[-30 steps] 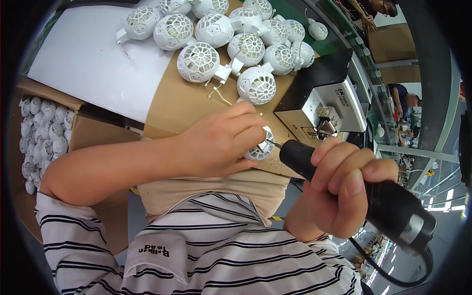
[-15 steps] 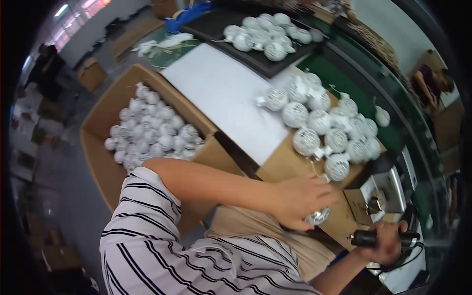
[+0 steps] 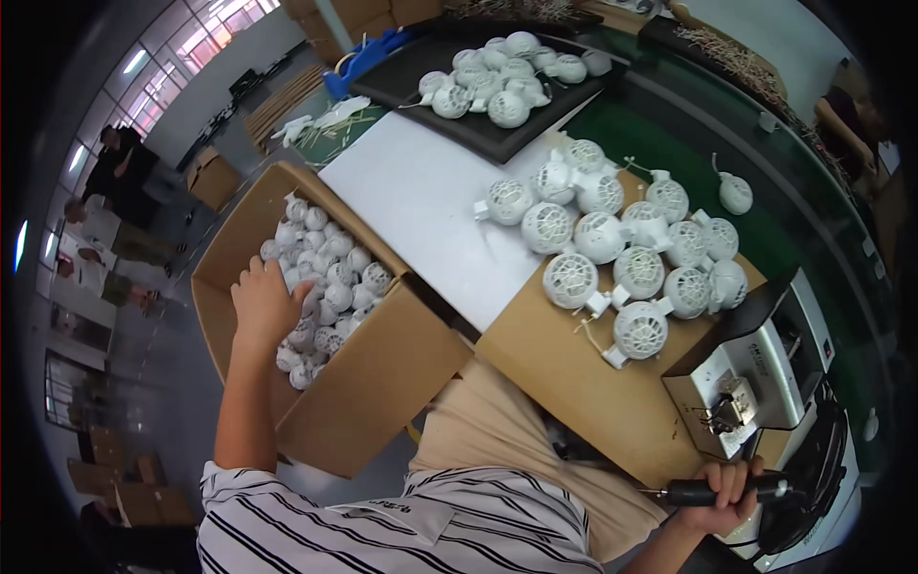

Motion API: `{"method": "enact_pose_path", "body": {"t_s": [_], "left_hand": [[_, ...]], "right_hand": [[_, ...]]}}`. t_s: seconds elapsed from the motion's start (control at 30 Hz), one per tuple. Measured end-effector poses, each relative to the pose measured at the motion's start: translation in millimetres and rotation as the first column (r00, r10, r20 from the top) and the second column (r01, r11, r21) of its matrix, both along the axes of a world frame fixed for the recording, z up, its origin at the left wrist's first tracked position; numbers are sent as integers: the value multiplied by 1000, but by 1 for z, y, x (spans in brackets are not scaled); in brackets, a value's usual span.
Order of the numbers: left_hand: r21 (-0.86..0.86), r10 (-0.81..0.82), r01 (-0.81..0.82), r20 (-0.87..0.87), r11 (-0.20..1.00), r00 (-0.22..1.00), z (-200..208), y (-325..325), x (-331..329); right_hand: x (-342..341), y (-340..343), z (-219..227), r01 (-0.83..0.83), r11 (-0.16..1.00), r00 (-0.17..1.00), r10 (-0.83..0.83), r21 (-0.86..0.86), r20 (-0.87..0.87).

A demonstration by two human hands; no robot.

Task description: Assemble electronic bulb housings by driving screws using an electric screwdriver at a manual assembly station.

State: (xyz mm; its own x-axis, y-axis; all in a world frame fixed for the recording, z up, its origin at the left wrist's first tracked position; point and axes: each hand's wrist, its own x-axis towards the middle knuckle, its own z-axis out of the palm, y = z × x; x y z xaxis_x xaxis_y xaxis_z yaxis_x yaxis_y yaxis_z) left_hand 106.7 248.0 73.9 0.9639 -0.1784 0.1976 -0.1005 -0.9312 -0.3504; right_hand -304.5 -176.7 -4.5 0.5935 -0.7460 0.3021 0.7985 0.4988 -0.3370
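Currently, left hand [image 3: 266, 304] spread over white balls [image 3: 337, 273]; right hand [image 3: 724, 502] holding screwdriver [image 3: 689, 493].

White sheet [image 3: 421, 201]: bare from the desk's [image 3: 660, 124] near edge to black tray [image 3: 382, 81].
Brown cardboard [image 3: 574, 383]: free along near edge.
White globes [image 3: 639, 330]: crowd its far half.
Boxy machine [image 3: 755, 359]: blocks right side.

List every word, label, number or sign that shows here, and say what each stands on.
Silver-and-black machine: small dark print on a silver panel; not copied out here.
Striped shirt: dark lettering on the flap, too small and slanted to read.
Black electric screwdriver: no lettering that can be made out.
White openwork balls: none that can be made out.
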Motion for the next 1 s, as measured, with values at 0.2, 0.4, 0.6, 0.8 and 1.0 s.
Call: {"method": "enact_pose_path", "body": {"t_s": [0.2,0.4,0.6,0.8,1.0], "left_hand": [[-401,-549,587,218,703,807,19,-131,89],[-773,-843,452,-191,445,504,30,-283,65],[-403,-986,900,-70,168,152,4,-290,-69],[-341,-993,935,27,97,113,-3,-263,-48],[-800,-995,599,-69,9,-77,57,-246,-94]], "right_hand": [[-11,1,-12,65,982,995,-49,180,-89],[-7,-2,-17,134,984,989,-124,114,-86],[-3,-1,-19,76,993,995,-70,93,-68],[-2,5,-14,132,987,977,-113,96,-182],[-19,6,3,338,892,937,-288,301,-199]]}}
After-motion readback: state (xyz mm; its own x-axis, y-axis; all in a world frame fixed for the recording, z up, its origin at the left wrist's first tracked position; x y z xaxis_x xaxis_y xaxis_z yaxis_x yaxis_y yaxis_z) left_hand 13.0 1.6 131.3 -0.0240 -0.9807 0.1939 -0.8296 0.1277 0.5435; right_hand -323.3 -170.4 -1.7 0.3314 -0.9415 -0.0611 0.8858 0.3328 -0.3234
